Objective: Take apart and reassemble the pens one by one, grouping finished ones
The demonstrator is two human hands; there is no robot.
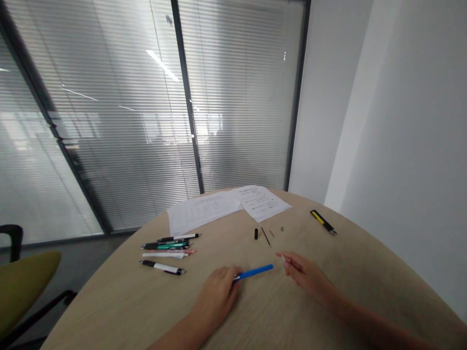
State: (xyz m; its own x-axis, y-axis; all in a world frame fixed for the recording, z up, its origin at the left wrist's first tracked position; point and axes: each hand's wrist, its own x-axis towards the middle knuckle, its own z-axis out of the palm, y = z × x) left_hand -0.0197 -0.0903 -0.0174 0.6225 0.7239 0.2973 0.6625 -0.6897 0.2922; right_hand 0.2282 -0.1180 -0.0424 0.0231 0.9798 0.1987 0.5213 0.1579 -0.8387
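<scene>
My left hand (219, 290) is closed on one end of a blue pen (257, 271), whose long blue part sticks out to the right just above the table. What the pen's gripped end looks like is hidden by my fingers. To the right of the pen's tip, apart from it, my right hand (302, 271) is closed in a pinch. A tiny pale piece shows at its fingertips, too small to name. Beyond the hands lie a short black cylindrical piece (256, 234), a thin dark refill-like rod (265, 236), a small thin piece (272, 233) and a tiny greyish bit (282, 228).
Several pens (166, 246) lie bunched at the left of the round wooden table (146, 311), with a white and black pen (162, 267) nearer. Printed sheets (204, 209) cover the far edge. A black and yellow pen (323, 222) lies right. A green chair (29, 279) stands left.
</scene>
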